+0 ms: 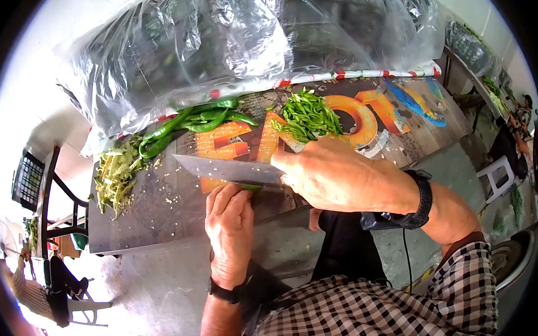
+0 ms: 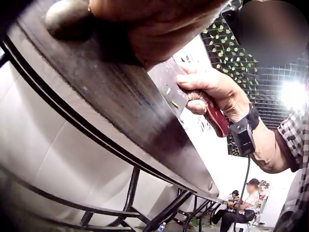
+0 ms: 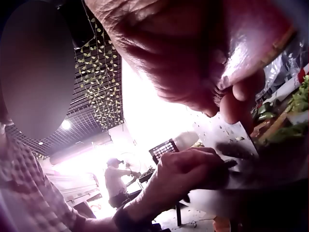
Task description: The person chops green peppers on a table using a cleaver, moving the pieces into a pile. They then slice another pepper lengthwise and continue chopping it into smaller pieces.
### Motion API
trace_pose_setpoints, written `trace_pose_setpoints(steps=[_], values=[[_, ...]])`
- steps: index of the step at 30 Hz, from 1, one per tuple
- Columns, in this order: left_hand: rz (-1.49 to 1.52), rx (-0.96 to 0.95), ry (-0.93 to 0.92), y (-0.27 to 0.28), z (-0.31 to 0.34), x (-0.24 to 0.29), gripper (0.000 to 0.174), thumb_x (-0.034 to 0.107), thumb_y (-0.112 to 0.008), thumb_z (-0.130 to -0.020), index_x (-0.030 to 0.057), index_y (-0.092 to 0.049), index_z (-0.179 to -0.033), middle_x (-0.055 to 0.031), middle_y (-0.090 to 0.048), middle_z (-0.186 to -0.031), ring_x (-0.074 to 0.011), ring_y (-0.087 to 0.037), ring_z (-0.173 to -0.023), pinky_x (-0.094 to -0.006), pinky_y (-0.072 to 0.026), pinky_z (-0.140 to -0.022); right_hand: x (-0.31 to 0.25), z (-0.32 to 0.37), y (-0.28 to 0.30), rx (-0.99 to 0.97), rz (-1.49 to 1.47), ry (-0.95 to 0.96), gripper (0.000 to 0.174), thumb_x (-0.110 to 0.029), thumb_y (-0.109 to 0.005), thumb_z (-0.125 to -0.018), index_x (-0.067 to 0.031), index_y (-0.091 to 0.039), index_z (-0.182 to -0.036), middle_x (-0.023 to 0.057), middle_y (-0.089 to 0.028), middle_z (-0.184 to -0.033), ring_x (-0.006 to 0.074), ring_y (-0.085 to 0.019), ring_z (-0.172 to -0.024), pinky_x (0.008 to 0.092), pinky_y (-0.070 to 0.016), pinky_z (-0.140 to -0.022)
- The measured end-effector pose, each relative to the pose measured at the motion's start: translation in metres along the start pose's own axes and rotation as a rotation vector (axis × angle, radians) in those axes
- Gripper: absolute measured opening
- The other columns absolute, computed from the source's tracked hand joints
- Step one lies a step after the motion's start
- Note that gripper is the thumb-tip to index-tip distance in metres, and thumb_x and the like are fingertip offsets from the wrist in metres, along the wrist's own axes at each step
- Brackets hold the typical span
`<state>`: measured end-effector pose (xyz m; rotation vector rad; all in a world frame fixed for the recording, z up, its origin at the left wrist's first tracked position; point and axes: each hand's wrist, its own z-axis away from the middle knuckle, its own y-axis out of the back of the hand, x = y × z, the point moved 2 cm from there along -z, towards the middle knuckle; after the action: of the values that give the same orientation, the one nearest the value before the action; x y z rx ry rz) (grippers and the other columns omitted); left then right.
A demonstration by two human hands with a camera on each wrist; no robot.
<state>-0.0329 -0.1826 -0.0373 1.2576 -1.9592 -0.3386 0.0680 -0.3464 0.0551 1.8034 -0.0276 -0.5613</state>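
Note:
My right hand (image 1: 335, 174) grips a kitchen knife (image 1: 221, 169) by its handle, which shows dark red in the left wrist view. The wide blade points left across the tabletop, just beyond the left fingers. With curled fingertips, my left hand (image 1: 229, 221) holds a green pepper (image 1: 250, 187) at the table's near edge. Most of that pepper is hidden by the fingers and blade. Farther back lie several whole long green peppers (image 1: 189, 122). A heap of cut green pepper strips (image 1: 309, 117) sits beyond my right hand. Pale pepper cores and seeds (image 1: 116, 177) are piled at the left end.
Clear plastic sheeting (image 1: 251, 36) covers something bulky along the far side of the patterned table (image 1: 145, 224). Loose seeds dot the surface. A white stool (image 1: 497, 176) and a round metal basin (image 1: 516, 256) stand at right. Other people sit at both sides.

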Motion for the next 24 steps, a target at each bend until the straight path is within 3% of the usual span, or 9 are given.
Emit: trace_pose_setpoints(steps=[9,16,19,24], values=[[-0.017,-0.027,0.013,0.000,-0.002,0.000,0.019,-0.007,-0.065,-0.074,0.0011,-0.069,-0.091,-0.0110,-0.067,-0.100,-0.0325,-0.061,-0.098,-0.0397,-0.0512,-0.085,-0.001,-0.010,-0.004,-0.056,-0.010,0.023,0.007,-0.005,-0.057,-0.083,0.0021,-0.057,-0.084,0.0201,-0.061,-0.066,0.0383,-0.064,-0.062,0.0465,-0.0495,-0.057],[-0.001,-0.034,0.028,-0.001,-0.001,-0.001,0.017,-0.006,-0.066,-0.075,0.0011,-0.068,-0.090,-0.0116,-0.067,-0.100,-0.0336,-0.061,-0.100,-0.0410,-0.0510,-0.086,-0.005,-0.046,-0.026,-0.096,0.126,0.088,0.010,-0.011,-0.060,-0.083,-0.0023,-0.060,-0.087,0.0161,-0.066,-0.073,0.0304,-0.069,-0.067,0.0414,-0.0526,-0.057],[-0.001,-0.031,0.031,0.000,0.001,-0.002,0.015,-0.005,-0.066,-0.075,0.0012,-0.068,-0.089,-0.0113,-0.066,-0.099,-0.0337,-0.060,-0.099,-0.0419,-0.0506,-0.086,-0.013,-0.053,-0.030,-0.016,0.159,0.147,0.011,-0.012,-0.060,-0.083,-0.0020,-0.060,-0.089,0.0157,-0.067,-0.074,0.0296,-0.070,-0.070,0.0401,-0.0543,-0.059],[-0.017,0.011,0.020,0.000,0.000,0.001,0.012,-0.005,-0.065,-0.076,-0.0013,-0.068,-0.087,-0.0136,-0.066,-0.097,-0.0323,-0.061,-0.096,-0.0394,-0.0494,-0.085,-0.002,-0.029,-0.019,-0.005,0.134,0.098,0.010,-0.008,-0.062,-0.080,-0.0003,-0.059,-0.086,0.0175,-0.067,-0.072,0.0330,-0.068,-0.066,0.0424,-0.0547,-0.059]])
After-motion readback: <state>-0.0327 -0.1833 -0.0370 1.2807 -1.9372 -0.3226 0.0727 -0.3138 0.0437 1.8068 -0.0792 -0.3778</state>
